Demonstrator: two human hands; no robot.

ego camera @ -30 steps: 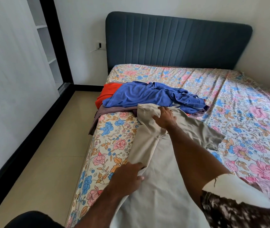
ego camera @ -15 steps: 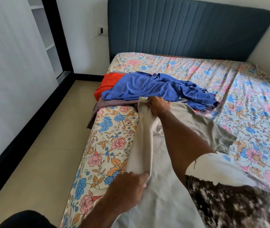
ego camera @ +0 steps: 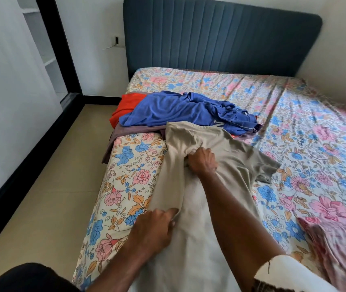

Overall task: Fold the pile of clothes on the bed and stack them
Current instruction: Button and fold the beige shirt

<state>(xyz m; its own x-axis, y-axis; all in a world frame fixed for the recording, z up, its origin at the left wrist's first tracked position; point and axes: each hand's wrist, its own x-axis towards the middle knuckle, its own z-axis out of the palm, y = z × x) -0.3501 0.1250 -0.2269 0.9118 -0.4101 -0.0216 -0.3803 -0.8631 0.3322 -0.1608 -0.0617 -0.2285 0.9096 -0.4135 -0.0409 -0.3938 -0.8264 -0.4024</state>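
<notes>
Nearest, at the bottom centre of the frame, a person's two bare forearms reach forward over a bed [ego camera: 138,171] covered in a flowered sheet. Low and left of centre, the left hand [ego camera: 153,230] has its fingers closed, pinching the left edge of a beige shirt [ego camera: 237,157] near its hem. That edge is drawn inward into a long lengthwise fold. A little farther up, at the centre of the frame, the right hand [ego camera: 202,161] is closed on the same fold near the shoulder, where the cloth bunches under the fingers. The shirt lies lengthwise on the sheet, neck end away from the viewer, and its right sleeve is spread flat and not yet folded.

At the lower right edge lies a blurred pink cloth [ego camera: 340,247]; whether it is folded cannot be told.

Beyond the shirt, in the middle of the frame, waits a loose pile: a crumpled blue garment [ego camera: 178,111] on top, an orange one [ego camera: 127,106] behind it at left, and a brownish one [ego camera: 130,130] underneath.

Judging from this, the task is at an early stage. One shirt is on its first fold, at least three garments are untouched, and no neat stack is visible.

At the top stands a dark blue headboard [ego camera: 220,34].
</notes>
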